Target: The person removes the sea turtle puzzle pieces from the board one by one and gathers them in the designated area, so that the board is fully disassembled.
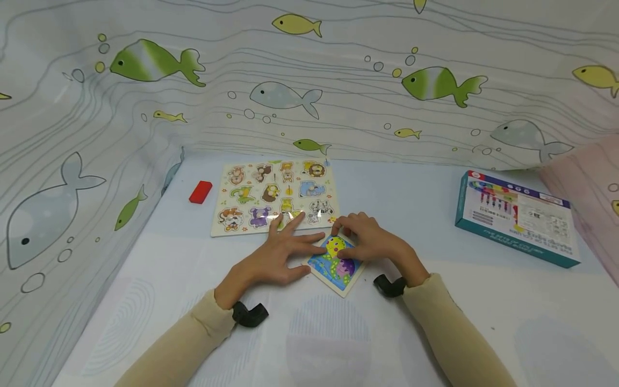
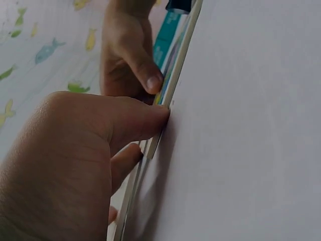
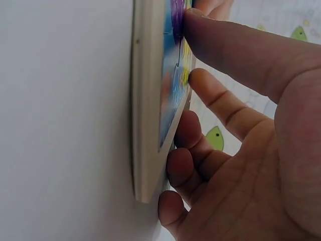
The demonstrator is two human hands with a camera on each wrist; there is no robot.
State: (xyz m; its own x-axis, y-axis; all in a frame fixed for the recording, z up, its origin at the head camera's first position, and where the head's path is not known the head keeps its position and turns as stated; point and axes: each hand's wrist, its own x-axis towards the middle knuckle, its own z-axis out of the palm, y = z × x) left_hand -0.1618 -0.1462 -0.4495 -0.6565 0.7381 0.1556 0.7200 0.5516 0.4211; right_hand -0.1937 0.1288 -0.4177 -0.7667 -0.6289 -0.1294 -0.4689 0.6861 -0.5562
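Puzzle square (image 1: 333, 264), one in all, lies near one animal board (image 1: 252, 202).

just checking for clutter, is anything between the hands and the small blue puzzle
No, nothing visible: the left hand and right hand both touch the small blue puzzle. The animal board lies just beyond it, not in between.

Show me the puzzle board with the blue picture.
The small board touched by the right hand: its picture has a blue background. The other, larger board has a cream background with many separate animals.
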